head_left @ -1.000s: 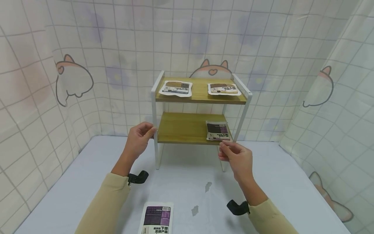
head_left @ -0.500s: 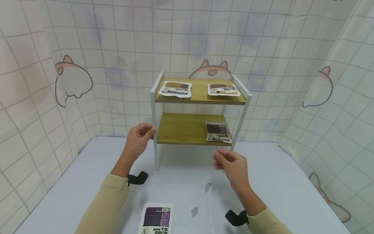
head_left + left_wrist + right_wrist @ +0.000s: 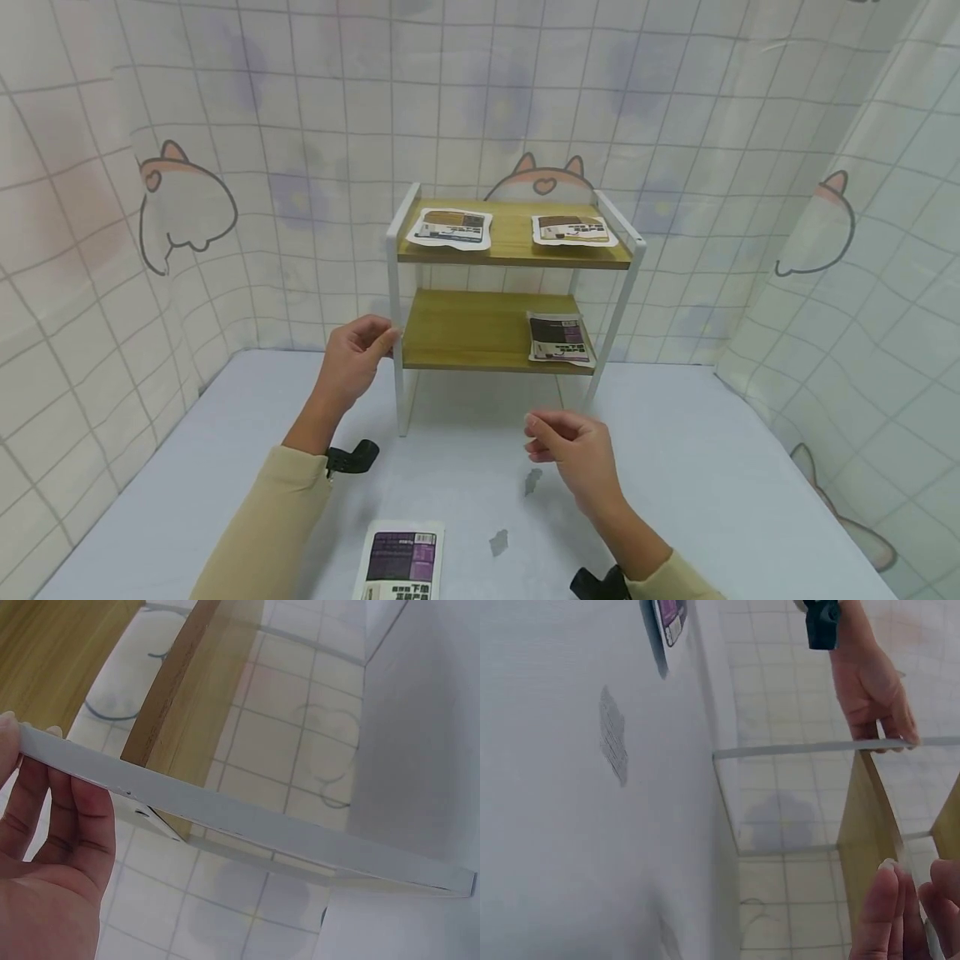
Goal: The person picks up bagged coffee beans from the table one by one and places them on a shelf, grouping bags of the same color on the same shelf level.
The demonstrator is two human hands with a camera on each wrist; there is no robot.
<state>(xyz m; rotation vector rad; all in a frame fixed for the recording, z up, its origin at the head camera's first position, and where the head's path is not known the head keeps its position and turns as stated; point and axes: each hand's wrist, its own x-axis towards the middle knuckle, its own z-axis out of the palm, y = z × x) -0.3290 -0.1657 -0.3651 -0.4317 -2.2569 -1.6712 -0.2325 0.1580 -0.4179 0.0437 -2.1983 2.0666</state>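
Left hand (image 3: 352, 360) grips the rack's front leg (image 3: 397, 333).

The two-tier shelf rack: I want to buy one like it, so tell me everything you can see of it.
The shelf rack stands upright on the white table before the tiled curtain. It has a thin white frame, metal by its look, and two wood-look boards. The top board carries two flat packets; the lower board carries one packet at its right front corner. The left hand grips the front left post at lower-board height. The right hand is apart from the rack.
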